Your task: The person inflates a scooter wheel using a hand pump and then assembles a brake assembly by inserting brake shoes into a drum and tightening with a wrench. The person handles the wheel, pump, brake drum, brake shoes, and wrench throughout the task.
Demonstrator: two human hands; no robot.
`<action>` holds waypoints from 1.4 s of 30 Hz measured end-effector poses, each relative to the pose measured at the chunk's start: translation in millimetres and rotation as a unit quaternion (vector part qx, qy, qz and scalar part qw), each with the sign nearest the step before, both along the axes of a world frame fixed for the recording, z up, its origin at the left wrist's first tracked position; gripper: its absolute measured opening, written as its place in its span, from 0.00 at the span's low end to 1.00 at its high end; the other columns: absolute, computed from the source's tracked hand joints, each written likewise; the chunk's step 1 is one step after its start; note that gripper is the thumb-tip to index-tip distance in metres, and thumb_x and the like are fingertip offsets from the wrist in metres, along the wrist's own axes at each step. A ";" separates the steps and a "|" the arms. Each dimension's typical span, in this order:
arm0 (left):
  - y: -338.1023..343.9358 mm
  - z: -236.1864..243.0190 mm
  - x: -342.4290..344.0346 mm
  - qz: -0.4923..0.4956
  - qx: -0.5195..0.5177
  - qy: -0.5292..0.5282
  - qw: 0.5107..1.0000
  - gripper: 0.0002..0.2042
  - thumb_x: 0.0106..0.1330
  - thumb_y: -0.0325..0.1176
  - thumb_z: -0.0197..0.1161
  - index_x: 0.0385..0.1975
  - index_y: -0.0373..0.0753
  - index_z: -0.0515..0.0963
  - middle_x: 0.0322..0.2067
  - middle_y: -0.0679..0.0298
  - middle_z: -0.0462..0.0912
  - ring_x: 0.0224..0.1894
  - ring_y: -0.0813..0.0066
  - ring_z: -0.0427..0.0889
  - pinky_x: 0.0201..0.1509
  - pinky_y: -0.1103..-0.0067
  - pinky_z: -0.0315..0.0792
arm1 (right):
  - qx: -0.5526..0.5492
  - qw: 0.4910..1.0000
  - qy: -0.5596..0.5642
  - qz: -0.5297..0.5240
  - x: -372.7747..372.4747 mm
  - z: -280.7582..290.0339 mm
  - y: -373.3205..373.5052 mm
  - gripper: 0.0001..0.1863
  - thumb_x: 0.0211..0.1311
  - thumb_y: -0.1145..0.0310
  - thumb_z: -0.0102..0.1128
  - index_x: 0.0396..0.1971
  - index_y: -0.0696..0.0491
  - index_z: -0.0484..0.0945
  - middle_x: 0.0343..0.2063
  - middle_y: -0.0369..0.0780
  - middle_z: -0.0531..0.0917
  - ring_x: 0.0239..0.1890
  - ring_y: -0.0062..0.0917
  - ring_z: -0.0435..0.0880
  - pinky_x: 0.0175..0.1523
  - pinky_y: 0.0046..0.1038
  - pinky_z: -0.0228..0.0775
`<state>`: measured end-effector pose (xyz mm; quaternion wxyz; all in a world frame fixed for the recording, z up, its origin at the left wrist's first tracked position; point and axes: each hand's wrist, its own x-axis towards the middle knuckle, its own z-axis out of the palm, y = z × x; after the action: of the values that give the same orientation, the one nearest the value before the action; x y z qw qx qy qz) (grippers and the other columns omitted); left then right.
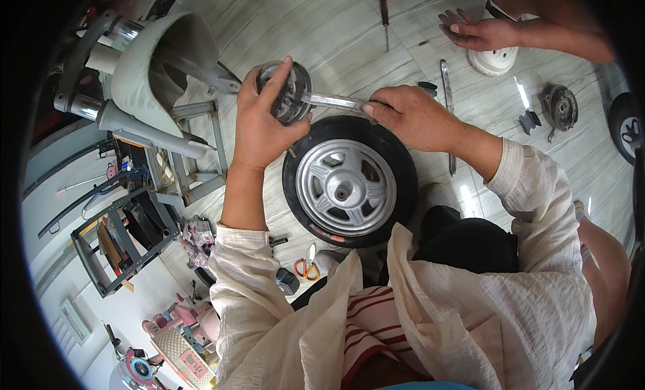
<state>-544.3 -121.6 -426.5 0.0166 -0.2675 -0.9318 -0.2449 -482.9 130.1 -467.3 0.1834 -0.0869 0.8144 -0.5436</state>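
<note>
My left hand (263, 124) is closed round a dark grey, round metal brake plate (293, 102), fingers over its face and thumb at its lower rim. In my right hand (415, 116) is a long silver tyre lever (336, 102). Its far end meets the inside of the brake plate's rim; how it sits there is partly hidden. Below both hands a wheel (344, 188) with a black tyre and silver spoked rim lies flat on the floor. A short stem sticks out beside the tyre near my left wrist.
Right of the wheel lie another metal lever (448, 114), dark brake shoes (529, 121) and a worn brake plate (559, 112). A screwdriver (384, 20) lies ahead. Another person's hand (480, 32) hovers by a white round part (494, 59). Orange-handled scissors (308, 264) lie near; a scooter's front end (161, 74) stands left.
</note>
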 end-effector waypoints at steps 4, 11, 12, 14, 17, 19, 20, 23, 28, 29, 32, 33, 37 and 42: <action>-1.8 0.1 0.2 -0.004 -0.006 0.000 1.000 0.42 0.34 0.31 0.75 0.60 0.50 0.73 0.56 0.41 0.68 0.55 0.47 0.71 0.61 0.66 0.67 | 0.023 0.998 0.050 0.019 -0.3 -0.5 6.9 0.18 0.68 0.59 0.50 0.29 0.60 0.79 0.25 0.50 0.80 0.31 0.45 0.79 0.38 0.40 0.70; 0.8 0.7 5.0 0.007 -0.006 0.000 1.000 0.41 0.33 0.31 0.75 0.58 0.52 0.75 0.56 0.41 0.68 0.56 0.46 0.71 0.62 0.65 0.66 | -0.055 0.989 -0.058 -0.127 -16.5 3.1 6.9 0.22 0.64 0.51 0.58 0.30 0.59 0.79 0.20 0.40 0.78 0.26 0.26 0.77 0.34 0.31 0.68; 4.7 1.1 3.5 -0.007 -0.006 -0.001 1.000 0.41 0.33 0.31 0.75 0.58 0.52 0.75 0.57 0.41 0.68 0.56 0.45 0.71 0.62 0.65 0.66 | -0.079 0.981 -0.083 -0.154 -22.9 -1.8 -1.3 0.23 0.62 0.49 0.60 0.29 0.59 0.80 0.20 0.41 0.79 0.27 0.29 0.80 0.36 0.33 0.70; 10.7 3.8 3.5 -0.028 -0.011 -0.005 1.000 0.41 0.33 0.32 0.76 0.58 0.53 0.74 0.57 0.42 0.68 0.56 0.45 0.70 0.62 0.65 0.66 | -0.230 0.950 -0.107 -0.184 -36.6 -14.2 -24.6 0.26 0.58 0.45 0.64 0.30 0.58 0.80 0.21 0.36 0.78 0.26 0.22 0.75 0.32 0.27 0.66; 13.6 5.9 9.3 -0.027 -0.021 0.000 0.999 0.44 0.32 0.33 0.78 0.60 0.50 0.72 0.57 0.42 0.67 0.57 0.44 0.70 0.62 0.64 0.66 | -0.326 0.906 -0.243 -0.119 -53.5 -7.5 -45.9 0.24 0.57 0.48 0.67 0.32 0.58 0.80 0.22 0.35 0.78 0.24 0.19 0.71 0.29 0.24 0.62; 9.2 8.3 11.8 -0.010 -0.021 -0.010 1.000 0.51 0.29 0.35 0.81 0.64 0.42 0.65 0.60 0.42 0.65 0.61 0.44 0.65 0.65 0.63 0.63 | -0.306 0.913 -0.268 -0.041 -62.5 -15.3 -49.9 0.21 0.57 0.52 0.68 0.33 0.58 0.80 0.21 0.33 0.76 0.21 0.16 0.69 0.25 0.21 0.58; 4.3 7.2 15.5 0.022 0.000 0.016 1.000 0.53 0.29 0.35 0.81 0.64 0.40 0.63 0.61 0.42 0.63 0.63 0.44 0.64 0.66 0.63 0.62 | -0.332 0.907 -0.256 -0.049 -61.2 -14.6 -52.8 0.19 0.59 0.54 0.67 0.32 0.56 0.79 0.20 0.31 0.74 0.19 0.13 0.65 0.22 0.20 0.53; -6.6 -2.4 29.6 0.132 0.074 0.018 0.988 0.56 0.29 0.37 0.83 0.66 0.34 0.59 0.65 0.45 0.58 0.67 0.48 0.58 0.71 0.64 0.56 | -0.378 0.883 -0.265 -0.084 -54.2 -25.6 -54.2 0.12 0.63 0.60 0.65 0.30 0.53 0.76 0.17 0.25 0.67 0.14 0.07 0.56 0.17 0.16 0.43; -30.4 -34.9 46.0 0.124 0.134 -0.125 0.975 0.51 0.35 0.32 0.80 0.66 0.34 0.59 0.64 0.48 0.63 0.65 0.53 0.64 0.68 0.67 0.61 | -0.361 0.879 -0.304 -0.070 -46.7 -37.4 -58.7 0.14 0.63 0.57 0.64 0.30 0.54 0.77 0.15 0.27 0.65 0.13 0.10 0.57 0.16 0.18 0.44; -28.6 -36.8 43.0 0.123 0.164 -0.138 0.969 0.51 0.35 0.31 0.80 0.66 0.36 0.59 0.64 0.50 0.63 0.64 0.55 0.66 0.66 0.68 0.64 | -0.368 0.871 -0.316 -0.081 -44.7 -35.4 -59.5 0.14 0.63 0.57 0.63 0.30 0.54 0.77 0.15 0.26 0.65 0.13 0.10 0.57 0.16 0.18 0.44; -19.3 -30.4 39.1 0.128 0.165 -0.123 0.970 0.47 0.34 0.33 0.81 0.61 0.32 0.65 0.60 0.48 0.69 0.64 0.52 0.67 0.68 0.67 0.62 | -0.364 0.860 -0.337 -0.118 -43.1 -39.2 -65.9 0.15 0.66 0.55 0.60 0.33 0.53 0.75 0.18 0.26 0.67 0.14 0.10 0.57 0.17 0.17 0.44; -15.2 -27.5 33.7 0.113 0.140 -0.104 0.978 0.47 0.33 0.33 0.81 0.60 0.32 0.66 0.59 0.48 0.69 0.63 0.52 0.67 0.68 0.67 0.62 | -0.359 0.859 -0.342 -0.131 -42.8 -40.9 -68.5 0.15 0.67 0.54 0.59 0.34 0.52 0.74 0.20 0.26 0.68 0.14 0.09 0.56 0.18 0.17 0.44; -29.2 -38.7 28.5 0.089 0.147 -0.109 0.979 0.48 0.33 0.32 0.81 0.62 0.37 0.64 0.64 0.52 0.63 0.65 0.54 0.65 0.67 0.68 0.62 | -0.391 0.838 -0.359 -0.126 -38.7 -47.0 -66.6 0.17 0.65 0.54 0.61 0.35 0.53 0.74 0.21 0.29 0.69 0.15 0.10 0.57 0.18 0.17 0.45; -25.1 -67.0 57.4 0.270 0.608 -0.293 0.686 0.36 0.62 0.29 0.66 0.68 0.39 0.56 0.70 0.53 0.47 0.65 0.64 0.64 0.66 0.70 0.64 | -0.371 0.859 -0.334 -0.115 -44.6 -42.7 -65.1 0.16 0.64 0.54 0.62 0.34 0.52 0.74 0.21 0.27 0.68 0.15 0.10 0.57 0.18 0.17 0.46</action>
<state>-486.9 -146.8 -493.5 -0.0332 0.1498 -0.5675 -0.8090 -527.5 64.9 -510.0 0.3344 0.1324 0.4463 -0.8195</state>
